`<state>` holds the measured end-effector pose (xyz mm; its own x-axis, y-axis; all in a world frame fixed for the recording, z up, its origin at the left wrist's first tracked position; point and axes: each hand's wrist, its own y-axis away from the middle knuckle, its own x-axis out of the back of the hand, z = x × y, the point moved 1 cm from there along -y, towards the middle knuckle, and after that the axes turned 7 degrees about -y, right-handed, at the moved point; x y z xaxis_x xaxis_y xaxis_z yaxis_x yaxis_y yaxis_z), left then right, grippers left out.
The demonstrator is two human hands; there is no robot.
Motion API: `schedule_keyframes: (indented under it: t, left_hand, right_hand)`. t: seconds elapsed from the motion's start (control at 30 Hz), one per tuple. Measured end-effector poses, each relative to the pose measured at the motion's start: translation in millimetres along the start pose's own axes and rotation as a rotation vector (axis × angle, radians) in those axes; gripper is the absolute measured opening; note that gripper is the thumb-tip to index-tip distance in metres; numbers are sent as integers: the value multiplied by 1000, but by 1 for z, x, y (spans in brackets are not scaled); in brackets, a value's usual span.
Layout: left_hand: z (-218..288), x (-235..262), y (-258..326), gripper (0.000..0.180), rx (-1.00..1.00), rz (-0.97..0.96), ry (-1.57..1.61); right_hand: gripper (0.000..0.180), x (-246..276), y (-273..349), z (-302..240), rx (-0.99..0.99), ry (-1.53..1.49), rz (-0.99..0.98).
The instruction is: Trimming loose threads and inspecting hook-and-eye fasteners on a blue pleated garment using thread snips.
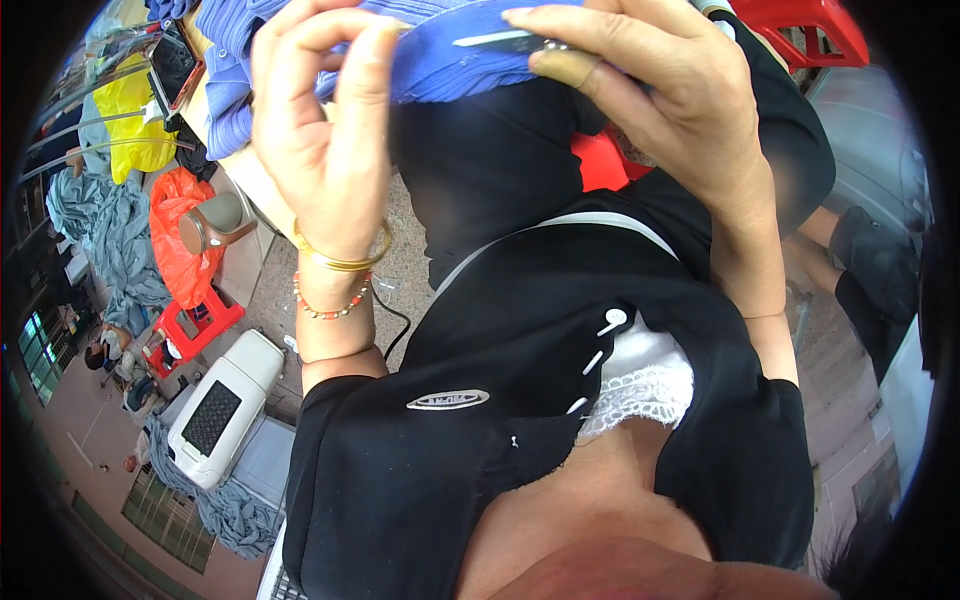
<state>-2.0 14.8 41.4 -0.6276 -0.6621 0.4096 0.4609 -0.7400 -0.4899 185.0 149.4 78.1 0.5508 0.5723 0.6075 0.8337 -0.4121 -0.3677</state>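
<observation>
At the top of the head view, blue ribbed knit fabric (440,62) lies over my dark-trousered lap. My left hand (325,130) is raised in front of it, thumb and index fingertip pressed together. What this pinch holds is too small to make out. My right hand (670,95) is closed around a small pair of thread snips (490,41). Their pale pointed blade points left across the fabric, toward my left fingertips. A tan covering wraps one finger of my right hand.
More blue knit garments (228,100) lie on a pale tabletop at upper left. Beside it are a tumbler (215,222), an orange-red plastic bag (172,230), a red stool (205,325) and grey cloth heaps (110,235). A white machine casing (235,390) stands lower left. Another person's legs (820,245) show at right.
</observation>
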Motion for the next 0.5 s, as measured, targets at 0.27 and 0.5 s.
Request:
schedule_keyframes:
  t: [0.27, 0.5]
  left_hand:
    - [-22, 52, 7, 26, 56, -325, -245]
    - [-6, 50, 5, 13, 290, -263, 95]
  right_hand:
    - [44, -12, 6, 35, -290, -516, 77]
    - [15, -3, 9, 49, -348, -538, 86]
